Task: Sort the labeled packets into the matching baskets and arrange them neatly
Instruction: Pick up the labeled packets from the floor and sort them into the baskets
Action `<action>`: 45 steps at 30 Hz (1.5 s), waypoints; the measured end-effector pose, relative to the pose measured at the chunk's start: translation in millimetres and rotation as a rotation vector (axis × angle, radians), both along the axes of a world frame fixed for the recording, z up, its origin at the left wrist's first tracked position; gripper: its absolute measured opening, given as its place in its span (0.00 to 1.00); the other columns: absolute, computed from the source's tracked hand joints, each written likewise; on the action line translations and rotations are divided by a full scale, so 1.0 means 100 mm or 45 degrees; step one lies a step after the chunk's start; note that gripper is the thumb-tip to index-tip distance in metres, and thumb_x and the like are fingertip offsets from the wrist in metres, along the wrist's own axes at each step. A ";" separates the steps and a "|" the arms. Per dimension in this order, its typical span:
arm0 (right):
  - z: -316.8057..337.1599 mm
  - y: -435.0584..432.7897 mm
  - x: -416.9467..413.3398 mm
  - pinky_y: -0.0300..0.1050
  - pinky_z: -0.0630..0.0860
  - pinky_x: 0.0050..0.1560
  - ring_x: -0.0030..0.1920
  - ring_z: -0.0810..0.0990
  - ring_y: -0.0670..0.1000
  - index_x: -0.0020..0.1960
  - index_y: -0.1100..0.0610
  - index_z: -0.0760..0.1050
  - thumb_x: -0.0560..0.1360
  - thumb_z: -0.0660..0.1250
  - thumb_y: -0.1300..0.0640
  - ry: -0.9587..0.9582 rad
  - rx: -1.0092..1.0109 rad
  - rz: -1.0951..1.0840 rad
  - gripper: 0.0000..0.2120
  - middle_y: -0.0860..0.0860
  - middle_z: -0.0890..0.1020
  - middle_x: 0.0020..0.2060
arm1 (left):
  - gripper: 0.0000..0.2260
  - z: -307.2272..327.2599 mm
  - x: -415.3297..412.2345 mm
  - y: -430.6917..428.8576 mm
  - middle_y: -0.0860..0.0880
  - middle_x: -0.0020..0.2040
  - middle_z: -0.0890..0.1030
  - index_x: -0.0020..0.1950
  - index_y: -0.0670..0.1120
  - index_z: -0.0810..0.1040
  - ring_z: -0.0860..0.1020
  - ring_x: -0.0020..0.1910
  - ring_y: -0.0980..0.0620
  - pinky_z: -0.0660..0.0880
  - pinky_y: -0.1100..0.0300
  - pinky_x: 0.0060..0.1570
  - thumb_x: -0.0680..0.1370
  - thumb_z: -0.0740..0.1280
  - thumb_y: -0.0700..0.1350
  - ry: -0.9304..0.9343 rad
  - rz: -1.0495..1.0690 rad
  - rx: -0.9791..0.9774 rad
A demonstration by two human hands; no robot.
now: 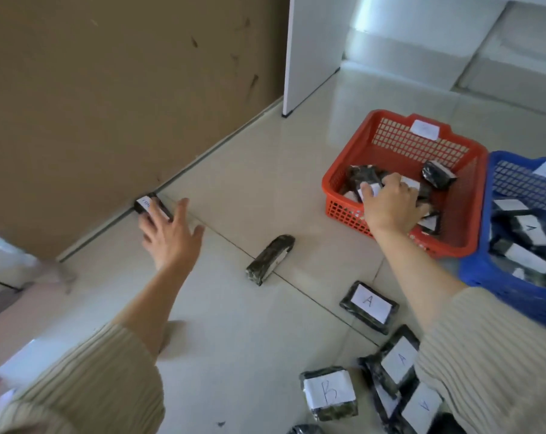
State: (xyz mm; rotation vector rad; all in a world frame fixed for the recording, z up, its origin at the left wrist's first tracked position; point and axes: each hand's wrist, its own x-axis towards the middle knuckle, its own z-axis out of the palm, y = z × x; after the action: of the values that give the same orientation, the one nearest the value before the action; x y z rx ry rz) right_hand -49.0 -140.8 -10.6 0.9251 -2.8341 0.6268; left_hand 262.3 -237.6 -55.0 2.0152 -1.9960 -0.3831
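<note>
Packets (368,303) marked A and B are laid on the floor (234,339) at the lower right of the frame. Inside the red basket (337,183), a white-labeled packet (369,190) is gripped by the right hand (390,206). The left hand (171,236) is held open, fingers (183,205) spread, at a small packet (145,203) by the wall (109,89), middle left.

A red mesh basket (400,142) and a blue one (497,277) are seen on a glossy beige tiled floor (234,339), dark mottled packets (270,260) bearing white labels, sleeves (87,383) ribbed beige.
</note>
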 end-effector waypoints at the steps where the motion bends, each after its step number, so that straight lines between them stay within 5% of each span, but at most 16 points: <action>1: -0.03 0.01 0.05 0.58 0.62 0.61 0.62 0.71 0.60 0.60 0.60 0.72 0.77 0.61 0.44 0.076 -0.033 0.040 0.21 0.58 0.78 0.57 | 0.26 -0.02 0.08 -0.06 0.41 0.77 0.46 0.73 0.56 0.61 0.49 0.73 0.37 0.55 0.42 0.68 0.77 0.65 0.54 -0.005 0.052 0.104; 3: -0.07 0.00 0.10 0.56 0.63 0.59 0.60 0.73 0.58 0.59 0.59 0.73 0.78 0.61 0.46 0.202 -0.087 0.132 0.19 0.57 0.79 0.55 | 0.26 -0.08 0.19 -0.21 0.38 0.76 0.48 0.73 0.52 0.63 0.53 0.72 0.34 0.58 0.43 0.69 0.77 0.66 0.52 0.062 0.095 0.242; 6: -0.08 -0.01 0.10 0.54 0.65 0.57 0.59 0.74 0.57 0.59 0.58 0.74 0.78 0.61 0.47 0.254 -0.110 0.225 0.17 0.55 0.80 0.55 | 0.19 -0.04 0.19 -0.31 0.36 0.67 0.65 0.64 0.44 0.73 0.68 0.61 0.33 0.69 0.44 0.61 0.74 0.69 0.42 0.083 0.047 0.165; 9: -0.07 0.02 0.10 0.52 0.66 0.54 0.58 0.75 0.57 0.59 0.58 0.75 0.78 0.61 0.48 0.248 -0.112 0.287 0.16 0.55 0.80 0.54 | 0.16 0.06 -0.06 -0.22 0.36 0.59 0.71 0.60 0.43 0.73 0.73 0.54 0.34 0.72 0.47 0.53 0.73 0.69 0.38 0.141 -0.019 0.087; 11: -0.05 0.05 0.10 0.51 0.68 0.54 0.57 0.75 0.56 0.58 0.58 0.75 0.78 0.62 0.50 0.202 -0.199 0.331 0.14 0.54 0.80 0.53 | 0.16 0.14 -0.36 -0.10 0.38 0.57 0.74 0.59 0.46 0.71 0.77 0.50 0.37 0.76 0.48 0.49 0.73 0.68 0.39 0.446 -0.030 0.108; 16: 0.05 0.19 0.08 0.42 0.71 0.56 0.57 0.76 0.52 0.58 0.58 0.75 0.78 0.64 0.56 -0.258 -0.663 0.521 0.11 0.53 0.79 0.55 | 0.08 0.55 -1.28 0.31 0.38 0.50 0.80 0.54 0.42 0.70 0.80 0.41 0.42 0.81 0.55 0.38 0.76 0.63 0.40 1.746 0.122 0.565; 21: 0.32 0.21 0.04 0.40 0.75 0.57 0.58 0.77 0.46 0.69 0.49 0.67 0.76 0.66 0.52 -0.992 -0.746 0.684 0.22 0.51 0.76 0.62 | 0.11 0.79 -1.62 0.53 0.38 0.53 0.80 0.53 0.38 0.75 0.80 0.49 0.40 0.79 0.63 0.35 0.77 0.59 0.44 2.126 -0.051 0.930; 24: 0.41 0.23 -0.01 0.47 0.77 0.58 0.56 0.80 0.48 0.67 0.49 0.67 0.74 0.70 0.56 -1.340 -0.797 0.667 0.24 0.53 0.80 0.58 | 0.14 0.79 -1.64 0.58 0.38 0.56 0.80 0.58 0.38 0.74 0.81 0.49 0.40 0.79 0.62 0.34 0.78 0.59 0.44 1.988 -0.185 1.042; 28: 0.45 0.41 -0.11 0.46 0.81 0.43 0.47 0.83 0.52 0.59 0.56 0.74 0.73 0.70 0.60 -1.374 -0.817 0.585 0.15 0.53 0.83 0.48 | 0.12 0.80 -1.63 0.68 0.42 0.51 0.82 0.55 0.41 0.78 0.81 0.47 0.46 0.81 0.56 0.46 0.80 0.61 0.48 1.608 -0.380 0.966; 33: 0.39 0.71 -0.16 0.35 0.72 0.28 0.38 0.80 0.45 0.57 0.55 0.75 0.72 0.71 0.58 -1.291 -0.825 0.488 0.14 0.50 0.82 0.42 | 0.12 0.83 -1.42 0.88 0.48 0.51 0.83 0.57 0.46 0.78 0.81 0.48 0.51 0.76 0.59 0.51 0.80 0.61 0.51 1.027 -0.709 0.844; 38: 0.13 0.98 0.06 0.35 0.75 0.38 0.44 0.81 0.44 0.50 0.54 0.73 0.68 0.75 0.57 -1.083 -0.764 0.476 0.16 0.50 0.82 0.47 | 0.04 0.65 -0.99 1.25 0.54 0.45 0.83 0.49 0.49 0.80 0.81 0.42 0.56 0.76 0.65 0.42 0.76 0.67 0.47 0.333 -1.106 0.799; 41: 0.08 1.08 0.13 0.34 0.76 0.42 0.45 0.81 0.43 0.49 0.56 0.73 0.68 0.75 0.60 -0.971 -0.801 0.493 0.14 0.46 0.81 0.44 | 0.20 0.52 -0.82 1.55 0.60 0.50 0.79 0.55 0.53 0.77 0.75 0.44 0.65 0.71 0.65 0.45 0.68 0.72 0.60 -0.183 -1.408 0.971; 45: 0.13 0.99 0.07 0.44 0.79 0.43 0.45 0.82 0.46 0.48 0.53 0.74 0.67 0.75 0.56 -0.939 -0.833 0.408 0.13 0.46 0.82 0.43 | 0.26 0.40 -0.86 1.73 0.55 0.50 0.77 0.54 0.52 0.76 0.76 0.48 0.54 0.76 0.57 0.48 0.62 0.77 0.60 -0.378 -1.504 0.937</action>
State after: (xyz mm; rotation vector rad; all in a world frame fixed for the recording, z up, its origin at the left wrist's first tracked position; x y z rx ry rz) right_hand -41.6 -41.8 2.0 1.1730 -2.6271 2.1483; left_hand 176.3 -64.9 -15.0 0.8571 -3.4285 -1.2310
